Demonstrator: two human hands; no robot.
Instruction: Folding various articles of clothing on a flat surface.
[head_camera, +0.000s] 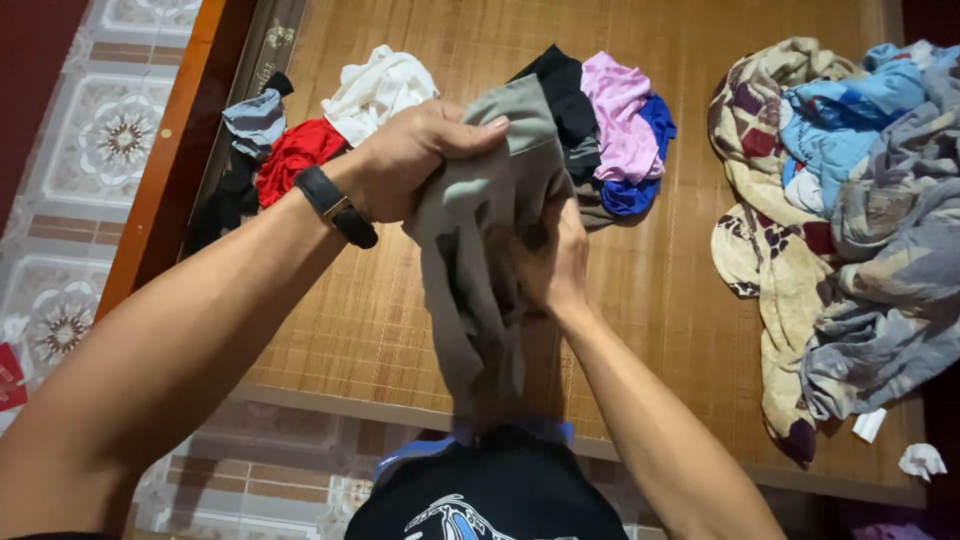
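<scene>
Head view, read left to right. At the far left I saw patterned floor tiles (110, 130) and the wooden frame (165, 150) bordering a woven mat (380, 330). On the mat's upper left lay a small pile — a dark garment (225, 205), a grey-blue piece (255, 120), a red cloth (295, 155) and a white cloth (375, 90), each touching the next.

The left hand (415, 160), with a black band (335, 205) on its wrist, was raised above the mat; its fingers were curled tight and pressed together over the top of a grey garment (480, 270), thumb laid across the fold. The garment hung from that grip down toward my lap, at the centre of the view and in front of the mat rather than lying on it. The right hand (552, 265) was just beside and below the left, fingers pushed into the cloth; I could not tell how they were set, since the fabric hid most of them.

Behind the hands sat a second pile — a black cloth (565, 90), a pink cloth (620, 115) and a blue cloth (645, 160). Well apart, at the right, a heap of laundry (860, 230) lay on a patterned blanket (770, 270).
</scene>
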